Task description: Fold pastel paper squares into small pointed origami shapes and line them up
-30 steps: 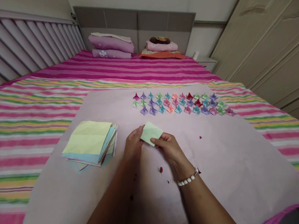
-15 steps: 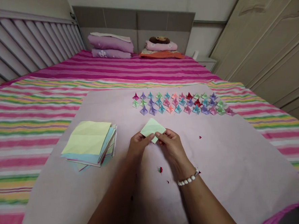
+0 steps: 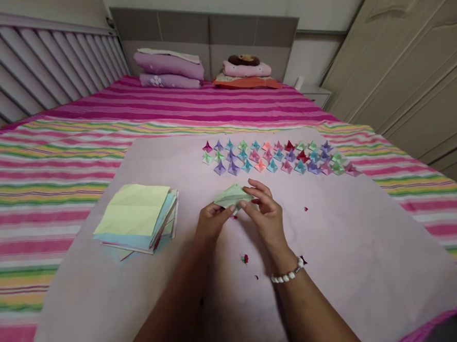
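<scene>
A pale green folded paper (image 3: 233,195) is held just above the sheet, between both hands. My left hand (image 3: 213,221) pinches its left side, thumb on top and fingers underneath. On the right edge, my right hand (image 3: 267,212) grips the paper with its thumb in front and its index finger raised behind; the other fingers are partly spread. A white bead bracelet (image 3: 289,275) circles the right wrist. Beyond the hands, several small folded paper shapes (image 3: 259,166) in many colours stand in rows. Left of my hands lies a stack of square paper (image 3: 132,210), yellow on top.
A large pale sheet (image 3: 121,311) covers the middle of the striped bed (image 3: 12,246). Tiny red scraps (image 3: 245,259) lie on it near my forearms. Folded bedding (image 3: 170,74) sits by the headboard (image 3: 185,32); a wardrobe (image 3: 411,67) stands to the right.
The green paper has tilted from a flat diamond to a narrower shape. My right hand's fingers have lifted and spread behind its right edge; my left hand stays in place.
</scene>
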A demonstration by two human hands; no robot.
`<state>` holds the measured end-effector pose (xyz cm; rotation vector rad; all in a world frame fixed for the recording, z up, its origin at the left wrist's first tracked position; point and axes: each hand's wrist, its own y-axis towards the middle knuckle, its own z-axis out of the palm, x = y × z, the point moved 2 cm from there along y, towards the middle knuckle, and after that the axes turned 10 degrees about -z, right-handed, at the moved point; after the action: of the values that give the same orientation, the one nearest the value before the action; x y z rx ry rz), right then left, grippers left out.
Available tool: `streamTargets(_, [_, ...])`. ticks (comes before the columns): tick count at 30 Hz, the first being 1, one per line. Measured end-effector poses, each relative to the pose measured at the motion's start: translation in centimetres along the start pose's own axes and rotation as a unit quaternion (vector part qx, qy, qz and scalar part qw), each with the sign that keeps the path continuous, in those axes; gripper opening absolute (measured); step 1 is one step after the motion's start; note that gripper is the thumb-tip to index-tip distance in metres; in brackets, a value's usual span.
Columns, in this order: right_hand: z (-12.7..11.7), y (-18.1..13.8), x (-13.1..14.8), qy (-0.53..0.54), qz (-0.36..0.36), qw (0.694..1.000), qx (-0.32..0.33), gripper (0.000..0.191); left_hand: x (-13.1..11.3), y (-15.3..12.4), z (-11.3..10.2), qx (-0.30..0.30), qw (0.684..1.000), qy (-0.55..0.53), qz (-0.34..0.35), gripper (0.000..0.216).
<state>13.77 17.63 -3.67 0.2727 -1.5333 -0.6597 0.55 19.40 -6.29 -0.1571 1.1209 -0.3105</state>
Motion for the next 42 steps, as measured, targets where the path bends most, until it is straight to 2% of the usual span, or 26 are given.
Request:
streamTargets(8, [0.2,0.0,-0.1,0.03,0.009,1.0,0.0,0.007,-0.2,0.1,0.0,-0.015,1.0,0.011,0.023,0.026])
streamTargets(12, [0.2,0.0,-0.2,0.042,0.03,0.999,0.001,0.005,0.0,0.3,-0.1,0.0,1.0,0.014,0.026,0.029])
streamTargets(18, [0.4,-0.1,-0.5,0.074,0.059,0.995,-0.008,0.005,0.4,0.6,-0.5,-0.012,1.0,0.02,0.004,0.026])
streamTargets(20, [0.4,-0.1,-0.5,0.066,0.066,0.996,-0.011,0.007,0.5,0.6,-0.5,-0.012,1.0,0.013,-0.001,0.027])
streamTargets(24, [0.4,-0.2,-0.5,0.037,0.107,0.993,-0.019,0.03,0.7,0.7,-0.5,-0.02,1.0,0.019,-0.001,0.03])
streamTargets(26, [0.4,-0.2,-0.5,0.04,0.117,0.992,-0.021,0.036,0.8,0.8,-0.6,-0.022,0.999,0.025,0.001,0.03])
streamTargets(31, [0.4,-0.1,-0.5,0.042,0.101,0.994,-0.015,0.015,0.5,0.6,-0.6,-0.035,0.999,0.039,0.013,0.029])
streamTargets(34, [0.4,-0.1,-0.5,0.05,0.09,0.995,-0.015,0.013,0.1,0.5,-0.4,-0.032,0.998,0.034,0.037,0.04])
streamTargets(37, [0.4,-0.1,-0.5,0.053,0.099,0.993,-0.02,0.013,-0.4,0.3,-0.3,-0.047,0.994,0.038,0.091,0.075])
streamTargets(38, [0.4,-0.1,-0.5,0.052,0.103,0.993,-0.021,0.013,-0.6,0.1,-0.3,-0.061,0.99,0.059,0.116,0.081])
streamTargets(42, [0.3,-0.1,-0.5,0.05,0.112,0.992,-0.03,0.012,-1.2,-0.3,-0.6,-0.107,0.957,0.166,0.213,0.071])
